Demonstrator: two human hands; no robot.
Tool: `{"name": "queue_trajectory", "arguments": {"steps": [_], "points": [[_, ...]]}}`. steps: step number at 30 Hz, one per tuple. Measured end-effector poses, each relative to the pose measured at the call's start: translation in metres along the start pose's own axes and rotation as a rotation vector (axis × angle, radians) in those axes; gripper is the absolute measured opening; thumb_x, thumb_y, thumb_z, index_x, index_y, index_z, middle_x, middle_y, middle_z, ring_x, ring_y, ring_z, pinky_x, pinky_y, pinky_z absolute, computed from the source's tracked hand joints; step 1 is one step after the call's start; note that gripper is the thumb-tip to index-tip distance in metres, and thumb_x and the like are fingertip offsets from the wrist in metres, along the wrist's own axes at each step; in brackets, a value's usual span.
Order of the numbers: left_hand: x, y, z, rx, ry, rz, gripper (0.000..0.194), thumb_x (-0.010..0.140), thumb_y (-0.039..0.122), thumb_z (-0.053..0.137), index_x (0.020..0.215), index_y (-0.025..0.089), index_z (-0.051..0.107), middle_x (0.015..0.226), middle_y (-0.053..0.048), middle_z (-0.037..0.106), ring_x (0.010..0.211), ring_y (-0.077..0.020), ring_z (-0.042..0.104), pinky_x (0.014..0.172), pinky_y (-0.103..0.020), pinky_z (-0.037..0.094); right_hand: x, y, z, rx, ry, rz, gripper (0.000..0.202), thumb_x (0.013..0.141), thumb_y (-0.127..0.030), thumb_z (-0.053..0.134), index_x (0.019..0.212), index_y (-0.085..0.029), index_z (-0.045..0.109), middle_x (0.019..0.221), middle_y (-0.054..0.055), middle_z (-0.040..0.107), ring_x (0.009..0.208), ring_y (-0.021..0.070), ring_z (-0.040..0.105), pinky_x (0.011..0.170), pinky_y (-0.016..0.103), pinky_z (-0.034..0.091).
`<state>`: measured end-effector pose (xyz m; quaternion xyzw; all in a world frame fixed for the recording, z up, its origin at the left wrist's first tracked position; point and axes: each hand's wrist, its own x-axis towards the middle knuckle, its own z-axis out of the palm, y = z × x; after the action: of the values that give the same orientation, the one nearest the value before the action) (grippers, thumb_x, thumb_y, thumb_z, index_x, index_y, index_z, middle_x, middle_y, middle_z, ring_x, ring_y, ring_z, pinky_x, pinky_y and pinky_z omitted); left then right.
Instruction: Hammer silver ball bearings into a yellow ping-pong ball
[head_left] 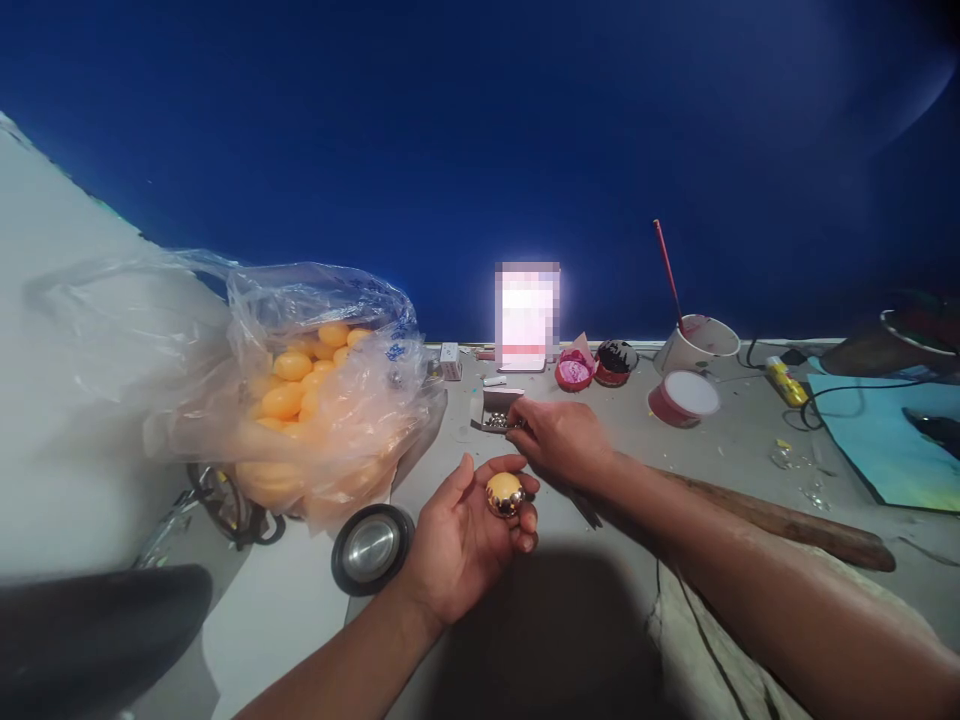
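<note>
My left hand (469,535), palm up with fingers curled, holds a small yellow ball (504,484). Shiny metallic pieces cover the lower part of that ball. Further forward, my right hand (566,438) reaches to a small open box (511,398) of silvery bits (496,420). Its fingertips are drawn together at the box's right side, and whatever they may pinch is hidden. Left of my left hand lies a round metal dish with a black rim (373,550).
A clear plastic bag (322,290) of yellow balls (285,402) stands at left. Behind the box is a bright, blurred screen (525,320). Pink (575,372) and black (615,362) paint pots, a cup with a brush (701,345), a lidded tub (684,398) and a wooden stick (795,520) lie rightward.
</note>
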<state>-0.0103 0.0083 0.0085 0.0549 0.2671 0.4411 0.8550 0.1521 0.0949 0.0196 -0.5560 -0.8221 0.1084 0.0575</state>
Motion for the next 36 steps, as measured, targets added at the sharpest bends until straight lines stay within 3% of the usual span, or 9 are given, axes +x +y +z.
{"name": "queue_trajectory", "arguments": {"steps": [6,11,17,28,33,36], "points": [[-0.0008,-0.0001,0.0013,0.014,0.019,0.002,0.044,0.100,0.049,0.052,0.107,0.011,0.071,0.094,-0.013,0.069,0.067,-0.0203,0.064,0.060,-0.032,0.045,-0.0014,0.0000,-0.0007,0.011,-0.019,-0.004,0.019,0.100,-0.038,0.054,0.098,-0.026,0.070,0.088,0.002,0.078,0.075,0.0187,0.067,0.061,0.031,0.026],[-0.0014,-0.0004,0.0010,0.010,0.019,-0.003,0.044,0.100,0.048,0.052,0.108,0.010,0.071,0.094,-0.013,0.069,0.067,-0.0204,0.064,0.060,-0.032,0.045,-0.0019,-0.0045,-0.0014,-0.081,-0.032,0.014,0.025,0.100,-0.041,0.054,0.117,-0.024,0.064,0.091,0.006,0.078,0.078,0.0233,0.071,0.061,0.031,0.031],[-0.0012,-0.0010,0.0000,0.010,0.017,0.000,0.043,0.099,0.048,0.054,0.108,0.010,0.070,0.095,-0.014,0.069,0.067,-0.0207,0.064,0.061,-0.032,0.046,-0.0026,-0.0093,-0.0045,-0.143,-0.054,0.007,0.023,0.104,-0.033,0.046,0.100,-0.022,0.065,0.095,0.009,0.077,0.082,0.0234,0.073,0.061,0.030,0.035],[-0.0011,-0.0003,0.0013,0.016,0.026,-0.005,0.040,0.098,0.046,0.057,0.105,0.010,0.071,0.094,-0.014,0.070,0.067,-0.0206,0.065,0.060,-0.031,0.045,-0.0024,-0.0070,-0.0019,-0.147,-0.051,-0.006,0.025,0.104,-0.034,0.045,0.098,-0.022,0.066,0.091,0.008,0.077,0.078,0.0232,0.071,0.060,0.031,0.034],[-0.0016,-0.0009,0.0008,0.016,0.021,-0.005,0.039,0.097,0.046,0.059,0.105,0.010,0.071,0.093,-0.014,0.070,0.067,-0.0204,0.065,0.060,-0.031,0.045,-0.0012,-0.0041,0.0005,-0.137,-0.041,-0.053,0.022,0.104,-0.036,0.048,0.116,-0.026,0.063,0.095,0.005,0.078,0.080,0.0225,0.072,0.059,0.030,0.031],[-0.0017,-0.0014,0.0003,0.018,0.016,-0.005,0.038,0.096,0.045,0.060,0.106,0.010,0.071,0.094,-0.014,0.070,0.067,-0.0203,0.065,0.061,-0.031,0.045,-0.0009,-0.0017,0.0025,-0.129,-0.052,-0.075,0.025,0.105,-0.038,0.044,0.114,-0.029,0.066,0.095,0.004,0.079,0.079,0.0215,0.072,0.059,0.030,0.029]]}}
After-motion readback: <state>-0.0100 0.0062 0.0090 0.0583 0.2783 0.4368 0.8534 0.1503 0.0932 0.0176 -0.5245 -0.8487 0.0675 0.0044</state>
